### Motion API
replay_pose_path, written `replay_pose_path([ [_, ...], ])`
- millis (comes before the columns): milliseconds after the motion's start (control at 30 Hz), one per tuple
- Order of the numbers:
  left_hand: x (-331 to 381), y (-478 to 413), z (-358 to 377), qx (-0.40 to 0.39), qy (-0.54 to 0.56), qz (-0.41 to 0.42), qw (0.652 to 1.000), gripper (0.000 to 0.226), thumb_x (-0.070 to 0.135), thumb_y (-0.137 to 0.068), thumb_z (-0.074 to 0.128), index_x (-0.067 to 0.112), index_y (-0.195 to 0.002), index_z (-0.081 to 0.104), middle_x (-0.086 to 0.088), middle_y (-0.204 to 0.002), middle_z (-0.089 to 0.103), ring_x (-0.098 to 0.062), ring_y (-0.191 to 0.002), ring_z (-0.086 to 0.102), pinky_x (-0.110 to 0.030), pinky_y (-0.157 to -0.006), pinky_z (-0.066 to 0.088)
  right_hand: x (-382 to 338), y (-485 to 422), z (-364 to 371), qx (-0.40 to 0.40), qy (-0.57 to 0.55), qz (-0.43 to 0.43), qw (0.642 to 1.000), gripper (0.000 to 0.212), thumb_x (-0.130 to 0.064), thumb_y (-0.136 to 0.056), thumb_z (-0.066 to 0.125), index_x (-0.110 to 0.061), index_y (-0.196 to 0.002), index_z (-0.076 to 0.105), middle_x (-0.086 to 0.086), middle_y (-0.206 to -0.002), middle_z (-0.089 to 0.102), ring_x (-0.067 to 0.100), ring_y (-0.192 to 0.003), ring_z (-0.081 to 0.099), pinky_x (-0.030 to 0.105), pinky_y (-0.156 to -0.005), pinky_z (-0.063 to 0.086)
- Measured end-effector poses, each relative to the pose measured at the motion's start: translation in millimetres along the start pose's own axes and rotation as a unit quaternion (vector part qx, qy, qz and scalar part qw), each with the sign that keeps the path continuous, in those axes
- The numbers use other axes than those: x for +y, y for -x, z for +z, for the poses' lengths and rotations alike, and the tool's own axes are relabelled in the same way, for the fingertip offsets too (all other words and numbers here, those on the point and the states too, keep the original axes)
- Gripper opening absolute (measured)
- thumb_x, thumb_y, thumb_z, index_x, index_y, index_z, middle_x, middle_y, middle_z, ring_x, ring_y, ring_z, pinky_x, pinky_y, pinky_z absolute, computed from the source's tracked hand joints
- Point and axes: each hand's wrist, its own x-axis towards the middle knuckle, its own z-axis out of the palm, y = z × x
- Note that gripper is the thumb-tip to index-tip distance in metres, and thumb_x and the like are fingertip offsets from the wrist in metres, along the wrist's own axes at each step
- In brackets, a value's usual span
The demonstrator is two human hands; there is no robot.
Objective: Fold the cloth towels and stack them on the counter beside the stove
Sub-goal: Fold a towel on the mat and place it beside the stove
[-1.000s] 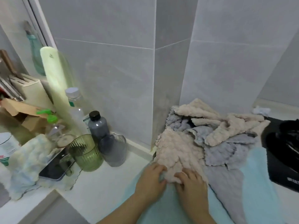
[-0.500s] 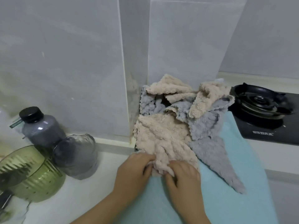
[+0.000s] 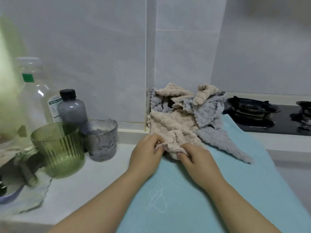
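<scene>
A heap of fluffy beige and grey cloth towels lies against the tiled wall corner. The front beige towel (image 3: 170,130) hangs toward me. My left hand (image 3: 146,153) pinches its near edge from the left, and my right hand (image 3: 196,160) grips the same bunched edge from the right. A grey towel (image 3: 220,140) trails out to the right over a flat light blue towel (image 3: 193,199) that covers the white counter (image 3: 94,179). The black stove (image 3: 262,118) sits at the right.
At the left stand a green ribbed cup (image 3: 58,148), a grey textured cup (image 3: 102,140), a dark-capped grey bottle (image 3: 72,108) and a clear plastic bottle (image 3: 37,93). A crumpled plastic sheet (image 3: 28,195) lies at the counter's front left.
The view has swung to the right and closer. Both hands have gathered the beige towel's near edge into a tighter bunch and pulled it slightly toward me.
</scene>
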Motion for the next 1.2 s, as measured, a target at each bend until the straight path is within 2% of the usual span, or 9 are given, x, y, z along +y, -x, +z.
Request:
replay_pose_path([
  [167,0.5,4.6,-4.3,0.022,-0.021,0.083,0.996,0.022,0.028,-0.084,0.055,0.023,-0.105,0.058,0.010,-0.100,0.052,-0.014,-0.104,0.048,-0.023,-0.082,0.036,-4.0,4.7,-3.1,0.063,-0.095,0.041,0.993,0.012,-0.026,-0.095,0.046,-0.019,-0.087,0.053,-0.006,-0.078,0.059,0.015,-0.077,0.056,0.030,-0.071,0.040],
  [333,1.2,3.7,7.3,-0.033,-0.116,0.153,0.981,0.063,0.035,-0.078,0.054,0.032,-0.138,0.034,0.016,-0.141,0.035,-0.008,-0.133,0.028,-0.027,-0.106,0.025,0.0,2.8,-4.9,0.139,-0.200,0.071,0.967,0.017,-0.020,-0.096,0.047,-0.031,-0.086,0.056,-0.012,-0.070,0.060,0.005,-0.067,0.054,0.022,-0.064,0.041],
  [500,-1.3,-6.8,-7.1,0.028,0.061,0.055,0.996,0.025,0.020,-0.083,0.054,0.038,-0.097,0.063,0.013,-0.090,0.067,-0.008,-0.088,0.058,-0.024,-0.074,0.042,3.2,-5.5,-9.1,0.187,-0.286,0.099,0.935,0.013,-0.021,-0.097,0.045,-0.018,-0.090,0.055,-0.004,-0.075,0.055,0.012,-0.071,0.049,0.019,-0.060,0.035],
  [733,16.9,-10.7,-19.6,0.009,0.336,-0.008,0.942,0.043,-0.004,-0.081,0.061,0.037,-0.070,0.070,0.015,-0.076,0.069,-0.003,-0.076,0.062,-0.026,-0.074,0.051,-1.3,-6.1,-7.2,0.028,-0.222,0.096,0.970,0.050,-0.046,-0.061,0.070,-0.060,-0.103,0.045,-0.017,-0.092,0.065,0.009,-0.071,0.061,0.025,-0.064,0.049],
  [867,19.6,-8.2,-20.7,-0.001,0.365,0.021,0.931,0.033,-0.005,-0.072,0.068,0.028,-0.072,0.070,0.009,-0.078,0.070,-0.009,-0.079,0.063,-0.017,-0.072,0.051,-4.6,-6.7,-6.7,0.000,-0.283,0.113,0.952,0.013,-0.012,-0.080,0.061,-0.024,-0.076,0.064,-0.005,-0.051,0.053,0.013,-0.043,0.044,0.023,-0.044,0.036],
  [967,14.5,-9.1,-27.1,-0.025,0.343,0.042,0.938,0.051,0.037,-0.051,0.074,0.038,-0.100,0.060,0.012,-0.106,0.065,0.000,-0.095,0.062,-0.013,-0.079,0.047,-7.3,-7.3,-13.6,0.061,-0.350,0.115,0.928,0.005,-0.015,-0.072,0.064,-0.019,-0.071,0.066,0.011,-0.074,0.059,0.015,-0.059,0.055,0.026,-0.056,0.044],
  [1067,14.0,-4.8,-29.8,-0.123,0.135,0.121,0.976,0.089,0.083,-0.038,0.059,0.063,-0.119,0.028,0.042,-0.141,0.013,0.013,-0.136,0.015,-0.026,-0.112,0.021,-6.3,-7.4,-19.6,0.093,-0.402,0.113,0.904,0.017,-0.013,-0.071,0.068,-0.027,-0.080,0.068,-0.001,-0.092,0.069,0.010,-0.084,0.064,0.023,-0.071,0.050],
  [1133,14.2,-0.1,-26.5,-0.187,0.000,0.148,0.971,0.106,0.095,-0.032,0.046,0.070,-0.119,-0.009,0.048,-0.130,-0.027,0.015,-0.130,-0.024,-0.031,-0.114,-0.006,-3.8,-5.9,-22.1,0.098,-0.424,0.122,0.892,0.015,-0.003,-0.081,0.063,-0.017,-0.084,0.068,-0.005,-0.078,0.071,0.013,-0.075,0.065,0.022,-0.064,0.050],
  [1200,11.9,2.1,-21.6,-0.207,-0.078,0.147,0.964,0.121,0.089,-0.038,0.057,0.062,-0.126,-0.022,0.036,-0.139,-0.028,0.008,-0.128,-0.032,-0.032,-0.114,-0.015,-2.0,-5.1,-23.7,0.110,-0.421,0.135,0.890,0.005,-0.009,-0.079,0.061,-0.004,-0.079,0.062,0.003,-0.065,0.066,0.020,-0.064,0.061,0.023,-0.055,0.048],
])
